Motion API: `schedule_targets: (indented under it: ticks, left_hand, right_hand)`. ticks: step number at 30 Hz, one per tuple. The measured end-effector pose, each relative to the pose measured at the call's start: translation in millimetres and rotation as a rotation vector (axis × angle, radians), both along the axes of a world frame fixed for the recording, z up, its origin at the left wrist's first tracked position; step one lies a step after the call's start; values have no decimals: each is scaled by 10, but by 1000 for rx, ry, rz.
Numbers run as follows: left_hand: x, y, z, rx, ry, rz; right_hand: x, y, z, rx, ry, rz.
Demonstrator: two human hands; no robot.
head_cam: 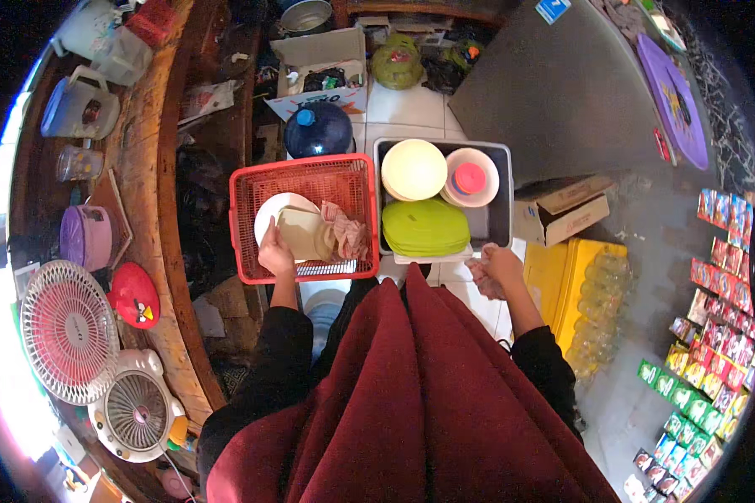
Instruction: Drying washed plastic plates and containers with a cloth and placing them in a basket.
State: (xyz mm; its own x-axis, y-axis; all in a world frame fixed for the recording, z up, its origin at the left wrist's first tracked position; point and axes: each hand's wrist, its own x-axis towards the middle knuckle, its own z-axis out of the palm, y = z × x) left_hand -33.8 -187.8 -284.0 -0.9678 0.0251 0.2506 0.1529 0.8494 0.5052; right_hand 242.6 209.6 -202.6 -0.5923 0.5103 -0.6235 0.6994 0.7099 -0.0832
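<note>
My left hand (276, 253) reaches into a red plastic basket (233, 220) and grips a beige rectangular dish (302, 232). Behind that dish a white round plate (267, 217) shows, and a crumpled pinkish cloth or paper (350, 234) lies to its right. My right hand (502, 267) holds a crumpled pinkish cloth (482, 275) just outside a grey plastic tub (506, 188). Inside the tub are a stack of cream bowls (414, 168), a whitish round container (487, 165) with a pink cup (470, 178) in it, and stacked green plates (425, 227) beside my right hand.
Beyond the basket stand a dark blue water jug (318, 135) and an open cardboard box (319, 47). Right of the tub are another cardboard box (576, 220) and a yellow crate (547, 261) beside clear bottles (601, 302). A wooden shelf edge (176, 251) runs along the left.
</note>
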Motion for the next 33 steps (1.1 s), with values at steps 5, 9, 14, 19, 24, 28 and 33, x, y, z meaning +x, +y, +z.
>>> schedule_targets:
  ticks: [5, 9, 14, 19, 24, 28, 33]
  left_hand:
    - [7, -3, 535, 11, -176, 81]
    - [-131, 155, 1137, 569, -84, -15]
    - [197, 1060, 1897, 841, -763, -102]
    - [831, 2242, 2430, 1391, -930, -491]
    - [950, 2484, 2784, 1465, -1033, -706]
    - [1109, 2687, 2854, 1394, -1030, -793]
    - [1115, 2883, 2811, 1380, -1099, -783]
  right_hand:
    - [-29, -29, 217, 39, 190, 91]
    - [-246, -57, 645, -228, 535, -117]
    - [-844, -345, 1355, -200, 1214, -279]
    - [-1068, -903, 1962, -238, 1323, 222]
    - [-811, -369, 2248, 136, 1344, 121]
    - [-704, -289, 2287, 198, 1306, -251]
    - [-679, -395, 2389, 150, 1364, 77]
